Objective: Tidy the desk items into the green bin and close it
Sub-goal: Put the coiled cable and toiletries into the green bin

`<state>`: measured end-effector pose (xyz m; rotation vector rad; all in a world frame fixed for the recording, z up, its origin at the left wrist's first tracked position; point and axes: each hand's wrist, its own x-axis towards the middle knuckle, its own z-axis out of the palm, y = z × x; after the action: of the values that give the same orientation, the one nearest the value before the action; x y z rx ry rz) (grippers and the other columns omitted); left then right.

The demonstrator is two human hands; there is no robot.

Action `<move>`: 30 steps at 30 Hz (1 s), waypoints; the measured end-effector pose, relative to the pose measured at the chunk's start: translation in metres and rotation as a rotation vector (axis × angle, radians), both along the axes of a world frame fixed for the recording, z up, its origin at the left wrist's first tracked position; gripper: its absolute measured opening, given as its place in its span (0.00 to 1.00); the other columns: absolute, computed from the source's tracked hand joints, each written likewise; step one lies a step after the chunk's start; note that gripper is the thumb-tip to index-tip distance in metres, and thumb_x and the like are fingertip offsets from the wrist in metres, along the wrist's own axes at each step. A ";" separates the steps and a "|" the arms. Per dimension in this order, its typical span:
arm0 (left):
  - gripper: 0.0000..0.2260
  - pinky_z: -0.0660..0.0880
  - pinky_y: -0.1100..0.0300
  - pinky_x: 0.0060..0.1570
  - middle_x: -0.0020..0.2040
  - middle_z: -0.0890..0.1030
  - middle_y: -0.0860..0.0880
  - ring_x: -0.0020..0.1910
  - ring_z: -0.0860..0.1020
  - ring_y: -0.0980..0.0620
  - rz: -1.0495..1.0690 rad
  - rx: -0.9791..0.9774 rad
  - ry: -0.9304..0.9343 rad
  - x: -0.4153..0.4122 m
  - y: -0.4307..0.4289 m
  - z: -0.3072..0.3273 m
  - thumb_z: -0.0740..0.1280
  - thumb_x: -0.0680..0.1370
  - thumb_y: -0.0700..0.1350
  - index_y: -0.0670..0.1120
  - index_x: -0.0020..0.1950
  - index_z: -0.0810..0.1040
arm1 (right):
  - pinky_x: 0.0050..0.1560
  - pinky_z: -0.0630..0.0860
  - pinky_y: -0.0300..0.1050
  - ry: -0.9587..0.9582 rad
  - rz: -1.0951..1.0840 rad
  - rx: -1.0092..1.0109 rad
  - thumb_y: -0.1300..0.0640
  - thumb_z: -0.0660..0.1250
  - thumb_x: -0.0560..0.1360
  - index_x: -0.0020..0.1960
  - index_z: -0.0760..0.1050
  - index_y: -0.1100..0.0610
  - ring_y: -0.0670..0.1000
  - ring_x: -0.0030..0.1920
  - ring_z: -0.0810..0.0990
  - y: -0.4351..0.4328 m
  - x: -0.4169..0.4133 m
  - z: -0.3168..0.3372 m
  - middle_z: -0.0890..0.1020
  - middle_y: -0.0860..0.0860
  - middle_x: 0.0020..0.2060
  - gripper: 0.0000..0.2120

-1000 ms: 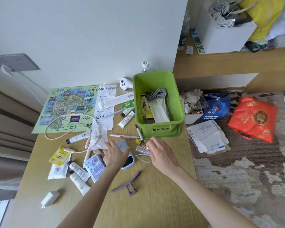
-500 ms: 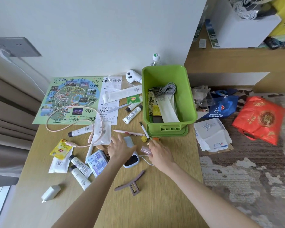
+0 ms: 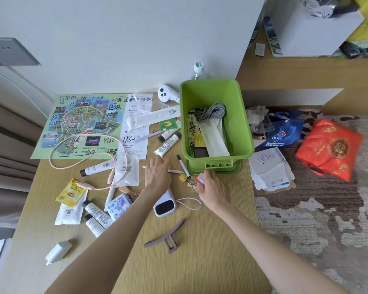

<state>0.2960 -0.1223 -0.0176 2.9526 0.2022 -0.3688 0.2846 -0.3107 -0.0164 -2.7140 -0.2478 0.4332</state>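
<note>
**A:** Wooden desk (image 3: 200,262) fills most of my view; it runs up to a white wall, with patterned carpet off its right edge.

**B:** What's the biggest thing on it?

**A:** A map (image 3: 77,124), flat at the far left; next comes the green bin (image 3: 245,132), at the far right of the desk near the wall, its top open; a grey cord (image 3: 212,111) and some long flat packets lie inside.

**B:** And on the floor?

**A:** A red bag (image 3: 329,149) and a blue bag (image 3: 285,132), right of the bin, beside some papers.

**B:** Where are the hands?

**A:** Both are out over the desk, just in front of the bin; the left hand (image 3: 157,175) is palm down, fingers fairly straight, gripping nothing; it covers part of a pink pen (image 3: 175,171), though I cannot tell whether it presses on it; the right hand (image 3: 214,189) is curled, its fingertips pinching a pink tube (image 3: 201,178) close to the bin's near wall, beside some keys (image 3: 190,184).

**B:** Anything else loose?

**A:** Plenty; a pink cable (image 3: 83,158) loops over the map's near edge; a white device (image 3: 165,203) with a dark screen lies beside the left forearm; a brown clip (image 3: 166,238) lies between the two forearms, nearer the person; a white charger (image 3: 57,251) sits by the near left corner; a yellow sachet (image 3: 71,193) lies left of some white tubes; a marker (image 3: 183,165) lies between the left hand and the bin.
</note>
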 end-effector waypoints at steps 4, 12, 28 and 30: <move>0.10 0.67 0.54 0.60 0.60 0.74 0.46 0.59 0.70 0.46 -0.124 0.058 -0.005 0.007 0.006 -0.003 0.62 0.78 0.41 0.47 0.59 0.73 | 0.39 0.69 0.43 0.117 -0.104 -0.003 0.49 0.66 0.77 0.56 0.72 0.59 0.54 0.51 0.79 0.000 -0.001 -0.008 0.76 0.51 0.53 0.15; 0.05 0.70 0.52 0.54 0.53 0.76 0.45 0.45 0.76 0.45 -0.116 -0.168 -0.050 0.003 0.011 -0.003 0.57 0.80 0.38 0.43 0.55 0.68 | 0.34 0.68 0.41 0.035 -0.187 0.015 0.53 0.66 0.77 0.54 0.73 0.57 0.53 0.47 0.82 -0.010 -0.002 -0.012 0.81 0.50 0.50 0.10; 0.21 0.66 0.62 0.29 0.27 0.70 0.51 0.26 0.69 0.52 0.488 -0.390 0.108 0.040 -0.025 -0.018 0.65 0.76 0.59 0.47 0.30 0.67 | 0.29 0.62 0.39 0.048 -0.255 -0.014 0.57 0.67 0.75 0.43 0.71 0.55 0.50 0.37 0.76 -0.003 0.001 -0.007 0.80 0.50 0.44 0.06; 0.19 0.67 0.62 0.30 0.27 0.70 0.51 0.26 0.69 0.53 0.494 -0.351 0.123 0.041 -0.027 -0.019 0.65 0.77 0.55 0.47 0.30 0.67 | 0.29 0.67 0.39 -0.017 -0.206 0.010 0.58 0.69 0.75 0.44 0.74 0.56 0.49 0.37 0.77 -0.014 -0.002 -0.005 0.80 0.49 0.44 0.04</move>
<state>0.3366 -0.1498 -0.0364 2.4291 0.7751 -0.4569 0.2821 -0.3250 -0.0219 -2.6981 0.0260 0.3484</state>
